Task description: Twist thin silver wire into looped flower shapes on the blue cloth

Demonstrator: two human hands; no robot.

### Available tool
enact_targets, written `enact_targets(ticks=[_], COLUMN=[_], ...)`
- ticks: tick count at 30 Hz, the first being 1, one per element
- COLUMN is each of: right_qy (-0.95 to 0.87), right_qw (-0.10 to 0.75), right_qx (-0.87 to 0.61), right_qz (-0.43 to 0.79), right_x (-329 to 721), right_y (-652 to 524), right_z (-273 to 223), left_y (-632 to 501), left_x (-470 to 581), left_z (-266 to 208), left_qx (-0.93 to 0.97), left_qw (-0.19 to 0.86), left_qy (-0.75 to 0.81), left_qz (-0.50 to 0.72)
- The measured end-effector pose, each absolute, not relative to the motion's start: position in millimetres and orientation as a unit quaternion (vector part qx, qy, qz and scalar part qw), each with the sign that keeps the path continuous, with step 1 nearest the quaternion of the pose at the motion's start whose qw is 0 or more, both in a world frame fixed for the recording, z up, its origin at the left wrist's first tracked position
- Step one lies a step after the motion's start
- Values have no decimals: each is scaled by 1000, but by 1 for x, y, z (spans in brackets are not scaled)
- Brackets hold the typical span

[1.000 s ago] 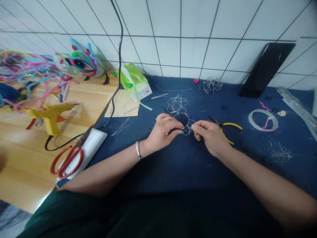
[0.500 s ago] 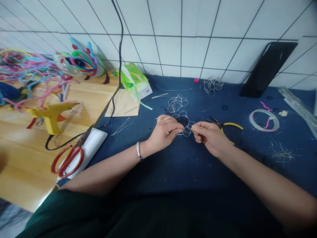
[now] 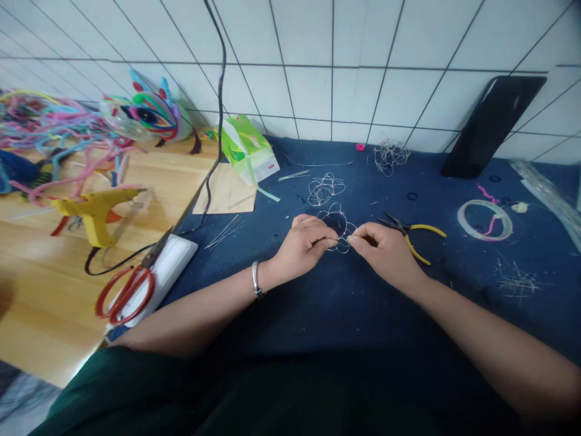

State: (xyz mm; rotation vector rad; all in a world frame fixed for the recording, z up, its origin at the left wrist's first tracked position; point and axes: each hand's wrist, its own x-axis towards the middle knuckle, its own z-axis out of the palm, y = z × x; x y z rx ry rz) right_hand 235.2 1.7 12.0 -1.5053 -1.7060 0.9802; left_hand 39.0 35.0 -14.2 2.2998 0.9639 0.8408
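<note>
Thin silvery wire bent into petal-like loops with small pinkish beads, a wire flower [image 3: 336, 209], is held between my two hands over the dark blue cloth. My left hand [image 3: 306, 243] pinches its left side between thumb and forefinger. On its right side, my right hand [image 3: 384, 247] grips the wire with thumb and fingertips. Part of the loops is hidden behind the fingers. Just behind lies another looped wire piece [image 3: 325, 189]. Pliers with yellow handles [image 3: 426, 229] rest open beside my right hand.
On the left are red-handled scissors [image 3: 124, 295] across a white power strip [image 3: 175, 257], and a yellow glue gun [image 3: 95, 212]. A black phone [image 3: 492, 127] leans on the tiled wall. Cut wires [image 3: 517, 281] and a clear ring-shaped coil [image 3: 485, 220] lie right.
My right hand has shifted its grip on the wire, its thumb and fingertips moving slightly left and its other fingers tucking under. My left hand stays nearly in place.
</note>
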Motion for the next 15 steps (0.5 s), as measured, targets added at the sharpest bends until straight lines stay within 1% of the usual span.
enact_targets(ticks=[5,12,15], right_qy=[-675,-713,-705], right_qw=[322,337,341], right_qx=[-568,-558,-555], right_qz=[343,258,280], right_x=[233,231,232], right_y=[0,-2,-2], right_z=[9,7,7], left_y=[35,35,35], left_x=[40,40,41], left_z=[-15,-14,-14], left_qx=[834,810,793], left_qw=[271,322,361], left_qy=[358,345,334], left_qz=[321,348,361])
